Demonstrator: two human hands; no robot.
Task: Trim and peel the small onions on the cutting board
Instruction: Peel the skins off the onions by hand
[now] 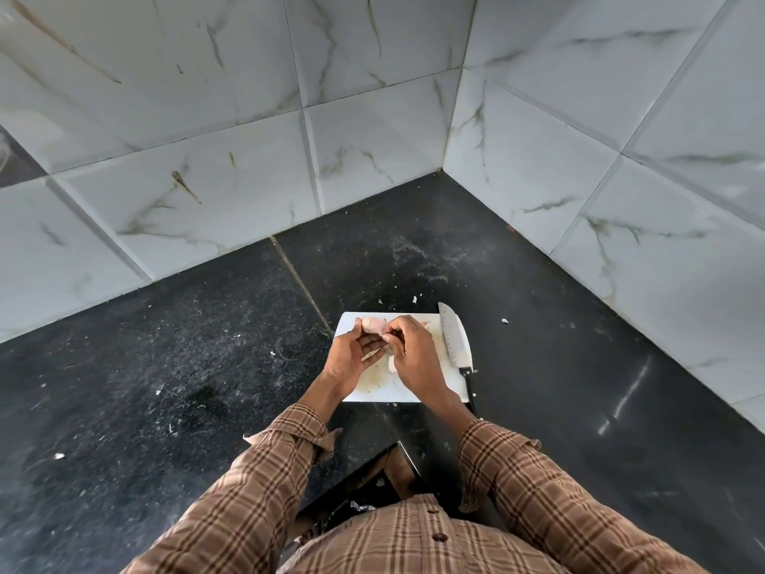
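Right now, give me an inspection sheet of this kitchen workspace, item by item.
Surface: black speckled counter, dusty, in a tiled corner.
Job's things: white cutting board, stained; small onion held over it; another pale piece lies on the board under the hands.
Knife: lying along the board's right edge, blade on the board, handle hanging off the near corner, untouched.
Clutter: scraps of peel scattered on the counter around the board.
Hands: left hand grips the onion; right hand pinches at its skin with its fingers.
Cables: nothing seen.
Surroundings: marble-patterned wall tiles on two sides.
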